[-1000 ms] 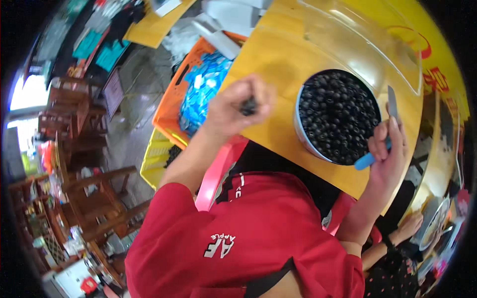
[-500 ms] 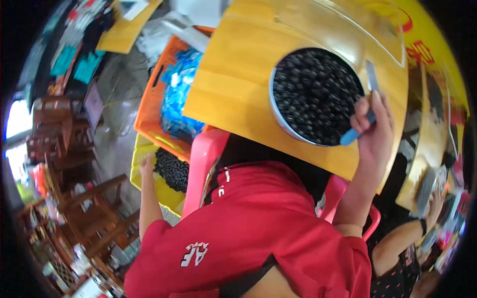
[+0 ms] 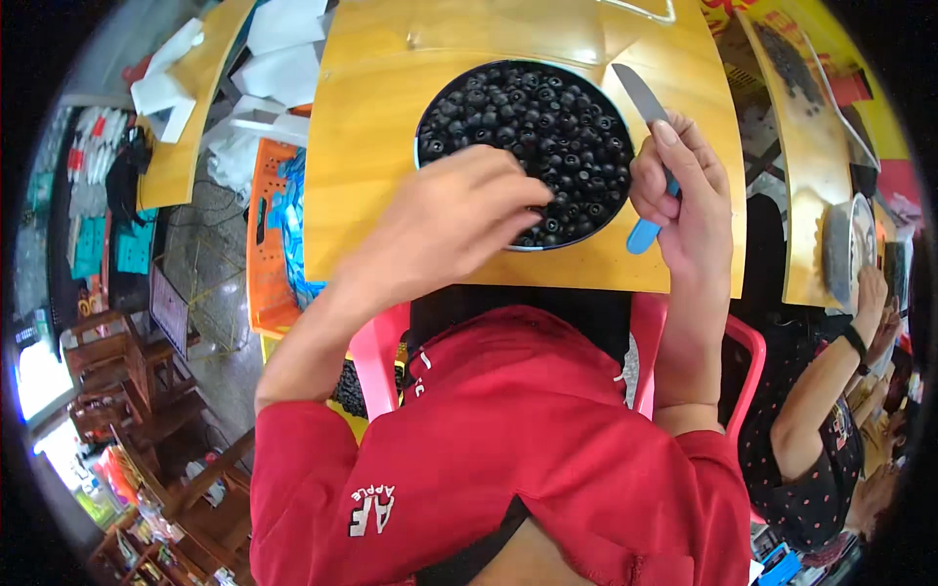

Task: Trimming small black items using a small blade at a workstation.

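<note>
Where the red sleeves [image 3: 508, 459] fill the lower field nearest the camera, both forearms rise toward twelve o'clock over a pink chair [image 3: 376, 366] and onto a yellow board [image 3: 376, 166]. The left hand [image 3: 445, 220], which half a second ago hung low at the person's left beside a crate of dark fruit, has returned to the board; its fingers are bunched narrow and dip into the near edge of the round bowl [image 3: 420, 146], at about seven o'clock of its rim. Whether a fruit is pinched between the fingertips cannot be told. The right hand [image 3: 684, 200], at three o'clock of the bowl, is closed around the blue handle of a small knife [image 3: 645, 127], the blade pointing up toward eleven o'clock along the rim. The dark round fruits [image 3: 532, 117] heap the bowl at the centre of the board, so picking now resumes from the bowl. Farther out, an orange crate [image 3: 264, 254] with blue contents lies at nine o'clock, white packaging [image 3: 278, 68] at eleven, and another person's arm [image 3: 831, 391] at four o'clock.
</note>
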### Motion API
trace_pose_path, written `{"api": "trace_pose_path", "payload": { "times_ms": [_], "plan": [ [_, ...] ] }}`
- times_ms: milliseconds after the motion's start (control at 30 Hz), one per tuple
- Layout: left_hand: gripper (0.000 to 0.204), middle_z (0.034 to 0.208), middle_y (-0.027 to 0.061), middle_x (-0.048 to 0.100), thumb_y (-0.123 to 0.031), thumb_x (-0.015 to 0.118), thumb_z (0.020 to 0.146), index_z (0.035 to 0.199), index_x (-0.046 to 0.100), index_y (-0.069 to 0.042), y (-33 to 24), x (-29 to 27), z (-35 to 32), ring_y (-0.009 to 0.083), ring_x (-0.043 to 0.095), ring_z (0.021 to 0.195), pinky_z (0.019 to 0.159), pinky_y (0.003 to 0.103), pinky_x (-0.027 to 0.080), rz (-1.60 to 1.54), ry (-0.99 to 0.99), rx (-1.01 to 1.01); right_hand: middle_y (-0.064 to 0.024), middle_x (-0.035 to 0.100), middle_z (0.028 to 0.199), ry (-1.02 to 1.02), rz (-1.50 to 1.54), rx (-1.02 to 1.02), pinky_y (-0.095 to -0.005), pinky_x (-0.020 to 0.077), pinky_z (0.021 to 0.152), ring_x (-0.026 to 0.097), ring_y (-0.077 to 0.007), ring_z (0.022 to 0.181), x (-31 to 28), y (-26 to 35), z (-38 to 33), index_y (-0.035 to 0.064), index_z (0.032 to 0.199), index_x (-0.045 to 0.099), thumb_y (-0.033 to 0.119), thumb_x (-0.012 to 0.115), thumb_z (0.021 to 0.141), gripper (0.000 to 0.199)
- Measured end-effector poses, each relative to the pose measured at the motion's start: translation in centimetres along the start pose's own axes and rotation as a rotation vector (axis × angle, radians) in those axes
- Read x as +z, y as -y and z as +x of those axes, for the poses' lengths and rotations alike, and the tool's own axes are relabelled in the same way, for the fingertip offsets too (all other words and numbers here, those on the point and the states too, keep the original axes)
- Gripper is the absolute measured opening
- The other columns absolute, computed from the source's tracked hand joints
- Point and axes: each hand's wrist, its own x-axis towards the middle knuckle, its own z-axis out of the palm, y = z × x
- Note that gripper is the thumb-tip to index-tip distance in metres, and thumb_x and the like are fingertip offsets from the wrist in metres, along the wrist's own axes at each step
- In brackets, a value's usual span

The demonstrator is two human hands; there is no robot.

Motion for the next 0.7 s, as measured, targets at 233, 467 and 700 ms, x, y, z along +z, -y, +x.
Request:
{"api": "trace_pose_path", "payload": {
  "times_ms": [233,467,700],
  "plan": [
    [0.013,0.08,0.0106,0.054,-0.006,0.065,0.073,0.085,0.058,-0.004,0.9,2.6,3.0,0.0281,0.057,0.078,0.067,0.038,0.049,0.103,0.151,0.087,-0.0001,0.045,0.06,-0.027,0.013,-0.007,-0.0173,0.0241,0.037,0.03,-0.0032,0.042,-1.0,0.3,-0.9,0.0044,0.105,0.052,0.012,0.047,0.096,0.013],
    [0.017,0.093,0.0007,0.056,-0.002,0.062,0.086,0.103,0.059,-0.004,0.6,1.7,2.7,0.0028,0.054,0.083,0.068,0.019,0.044,-0.721,-0.032,-0.463,0.0004,0.049,0.062,-0.033,-0.02,0.032,-0.0171,0.0249,0.038,0.032,-0.0018,0.043,1.1,-1.1,-0.7,0.0054,0.105,0.051,0.016,0.053,0.094,0.015],
    [0.019,0.096,0.0005,0.055,-0.001,0.062,0.086,0.105,0.059,0.0,0.4,1.6,3.5,0.0059,0.055,0.089,0.076,0.021,0.046,-0.923,-0.168,-0.377,0.0017,0.055,0.067,-0.073,-0.162,0.001,-0.0163,0.0277,0.04,0.038,-0.0002,0.046,3.4,-1.2,-0.2,0.0037,0.11,0.051,0.016,0.066,0.087,0.03]
  ]
}}
